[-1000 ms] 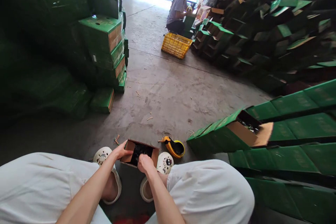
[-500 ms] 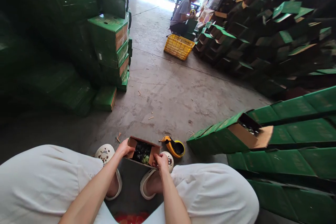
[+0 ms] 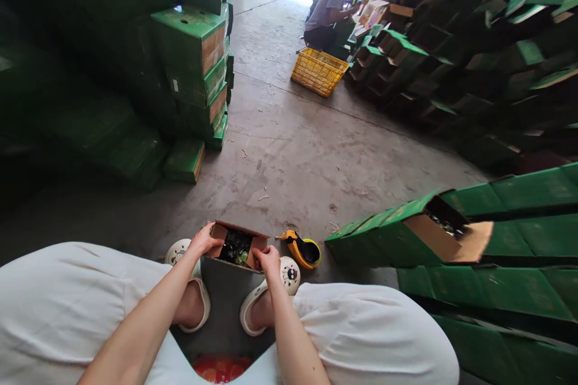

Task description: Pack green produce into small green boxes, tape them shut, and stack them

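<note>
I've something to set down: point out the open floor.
Most room: the floor between the left box stack, yellow basket and tape dispenser, with small scraps on it. Crowded: around the open box, where the left hand, right hand, right shoe and tape dispenser cluster.

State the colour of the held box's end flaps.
The flaps are brown, best seen in the head view.

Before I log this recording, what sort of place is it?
Probably a warehouse or storeroom: stacked green boxes, a yellow crate and what looks like a tape dispenser on the floor.
</note>
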The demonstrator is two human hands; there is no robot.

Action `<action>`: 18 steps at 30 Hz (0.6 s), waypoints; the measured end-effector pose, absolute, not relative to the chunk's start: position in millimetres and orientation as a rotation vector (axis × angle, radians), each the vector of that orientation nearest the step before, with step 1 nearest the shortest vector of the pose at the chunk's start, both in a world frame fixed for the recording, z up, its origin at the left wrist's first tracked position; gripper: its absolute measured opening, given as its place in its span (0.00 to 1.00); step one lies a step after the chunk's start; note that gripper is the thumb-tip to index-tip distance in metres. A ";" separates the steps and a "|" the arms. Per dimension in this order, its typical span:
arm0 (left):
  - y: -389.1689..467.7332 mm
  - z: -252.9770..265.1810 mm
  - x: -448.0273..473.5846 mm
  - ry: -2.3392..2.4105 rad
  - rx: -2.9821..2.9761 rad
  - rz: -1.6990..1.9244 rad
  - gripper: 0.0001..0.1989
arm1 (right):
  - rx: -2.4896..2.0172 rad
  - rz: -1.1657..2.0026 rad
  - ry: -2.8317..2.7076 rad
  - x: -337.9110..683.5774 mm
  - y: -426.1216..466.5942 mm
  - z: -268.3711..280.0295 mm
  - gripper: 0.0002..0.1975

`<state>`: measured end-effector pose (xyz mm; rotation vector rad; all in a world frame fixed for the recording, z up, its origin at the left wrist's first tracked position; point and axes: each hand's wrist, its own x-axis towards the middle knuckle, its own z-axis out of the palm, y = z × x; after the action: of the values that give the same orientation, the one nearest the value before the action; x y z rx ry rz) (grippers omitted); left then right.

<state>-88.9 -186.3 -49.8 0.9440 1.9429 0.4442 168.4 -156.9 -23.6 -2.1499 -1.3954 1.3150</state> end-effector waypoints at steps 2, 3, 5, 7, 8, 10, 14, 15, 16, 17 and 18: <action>-183.8 -44.8 -88.1 1.938 0.947 0.450 0.41 | -2.115 1.235 -1.498 163.3 -163.2 -16.4 0.13; -182.6 -42.3 -86.7 1.932 0.952 0.455 0.41 | -2.089 1.204 -1.538 161.4 -169.7 -12.3 0.12; -180.7 -38.7 -84.0 1.916 0.966 0.470 0.42 | -2.007 1.137 -1.675 158.7 -186.8 -5.6 0.11; -179.6 -38.3 -83.0 1.903 0.973 0.481 0.43 | -1.894 1.022 -1.920 157.1 -202.6 -2.6 0.16; -179.3 -39.3 -83.2 1.900 0.971 0.482 0.43 | -1.842 0.943 -2.056 156.4 -207.5 -2.4 0.19; -178.9 -42.2 -84.2 1.904 0.958 0.470 0.44 | -1.803 0.787 -2.258 153.7 -208.9 -3.7 0.23; -178.8 -43.6 -85.6 1.932 0.937 0.420 0.42 | -1.983 0.677 -2.312 142.7 -190.0 -9.0 0.23; -179.0 -42.0 -86.2 1.934 0.940 0.406 0.41 | -2.015 0.659 -2.313 139.8 -185.4 -10.3 0.23; -179.3 -39.7 -87.3 1.931 0.947 0.393 0.38 | -2.035 0.625 -2.316 137.3 -182.2 -11.6 0.24; -179.8 -37.0 -89.2 1.922 0.957 0.382 0.36 | -2.045 0.571 -2.318 135.4 -180.5 -13.1 0.24; -180.4 -34.3 -91.8 1.914 0.969 0.370 0.34 | -2.049 0.502 -2.315 134.0 -180.1 -14.7 0.25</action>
<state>-91.8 -180.4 -34.3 0.9692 1.9138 0.3704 134.0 -180.1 -14.7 -2.0493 -2.3154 0.5018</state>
